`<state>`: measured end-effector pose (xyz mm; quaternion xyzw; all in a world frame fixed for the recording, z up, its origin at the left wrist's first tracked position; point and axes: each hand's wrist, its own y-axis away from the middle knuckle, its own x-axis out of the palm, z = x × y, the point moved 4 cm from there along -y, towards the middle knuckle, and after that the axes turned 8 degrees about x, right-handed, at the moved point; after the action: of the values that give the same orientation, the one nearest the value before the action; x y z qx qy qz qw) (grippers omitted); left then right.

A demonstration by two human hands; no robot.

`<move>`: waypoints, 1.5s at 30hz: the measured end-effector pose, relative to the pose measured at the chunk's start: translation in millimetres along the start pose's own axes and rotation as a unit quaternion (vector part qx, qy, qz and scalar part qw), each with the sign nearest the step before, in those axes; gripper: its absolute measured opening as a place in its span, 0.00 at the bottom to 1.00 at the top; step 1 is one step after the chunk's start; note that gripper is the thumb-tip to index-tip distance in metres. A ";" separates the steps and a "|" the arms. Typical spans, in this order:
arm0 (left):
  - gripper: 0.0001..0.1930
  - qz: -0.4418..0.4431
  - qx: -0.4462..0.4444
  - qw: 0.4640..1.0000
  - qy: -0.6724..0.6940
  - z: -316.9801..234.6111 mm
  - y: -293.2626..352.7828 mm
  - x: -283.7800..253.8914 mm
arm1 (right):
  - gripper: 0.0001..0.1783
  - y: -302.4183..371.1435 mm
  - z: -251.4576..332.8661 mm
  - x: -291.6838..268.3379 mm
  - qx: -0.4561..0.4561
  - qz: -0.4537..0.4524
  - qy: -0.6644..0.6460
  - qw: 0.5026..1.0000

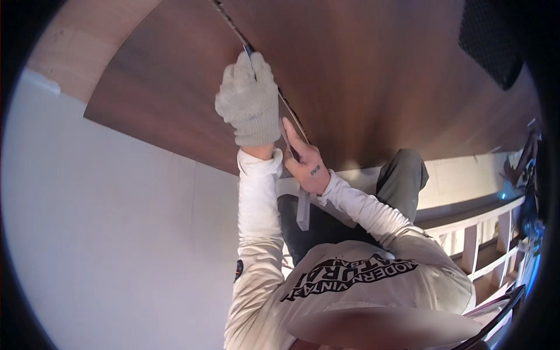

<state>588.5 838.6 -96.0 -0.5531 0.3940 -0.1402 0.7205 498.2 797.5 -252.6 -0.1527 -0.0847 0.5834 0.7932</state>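
Note:
My left hand (249, 99), in a pale knitted glove, is closed around a slim tool (248, 50). Only its dark tip and a silvery sliver show past the fingers, so its kind is unclear. The tip meets a dark, rough-edged line (230, 23) that runs slantwise across a reddish-brown panel (361, 76). Just below, my bare right hand (306, 169) grips a straight, light grey bar (303, 211), one finger stretched along it toward the glove. The bar's lower end sticks out beneath that hand, over my dark trousers; part of its length is hidden by my hands.
A pale wall or board surface (116, 192) fills the left side. Light wood (76, 35) borders the panel at upper left. A black mesh-covered object (490, 44) is at upper right. White slatted framing (484, 233) stands at lower right, beside dark clutter. My bent knee (402, 178) is close to the panel.

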 end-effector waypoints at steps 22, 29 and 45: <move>0.13 0.208 -0.128 0.968 0.058 -12.8 211.6 91.5 | 0.46 118.9 -154.1 21.1 0.280 0.043 -0.066 0.957; 0.12 0.269 -0.170 0.947 0.042 -21.1 238.7 77.1 | 0.42 164.8 -187.0 19.8 0.269 0.043 -0.017 0.962; 0.18 0.093 -0.426 0.542 0.718 -19.2 125.8 -12.7 | 0.27 66.9 -9.5 -44.4 0.054 0.054 0.060 0.995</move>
<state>536.9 877.3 -206.3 -0.4693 0.8425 -0.2384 -0.1150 427.5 772.1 -282.4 -0.1483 0.0030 0.6187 0.7715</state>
